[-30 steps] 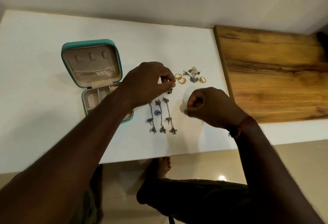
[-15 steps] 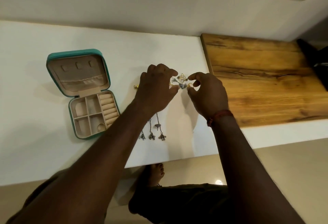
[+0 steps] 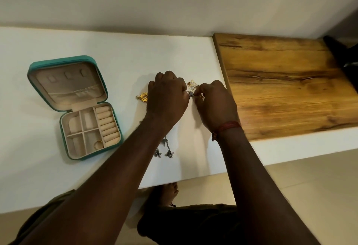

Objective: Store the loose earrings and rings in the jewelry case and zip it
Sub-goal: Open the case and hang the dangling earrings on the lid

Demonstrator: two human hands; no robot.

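Toward the right of the white table, just short of the wooden board, both hands meet over a small knot of jewellery. The right hand pinches a silver-and-blue piece between thumb and forefinger, just beside the pale triangular earrings. The left hand has its fingers curled with the tips at that same piece, but its knuckles hide whether it truly grips (ring or earring, the piece is too small to tell). The coming move, I judge, turns on this: the jewelry case lies well apart to the left of both hands, beyond the left forearm, so the left hand is nearer and the right would have to cross that arm. The case lies open and skewed, lid laid back toward the far left, base toward the person, its ring rolls along the edge closest to the hands. One gold ring sits in a near compartment of the base. A round gold earring lies just left of the left hand, and silver drop earrings show beside the left forearm, nearer the person.
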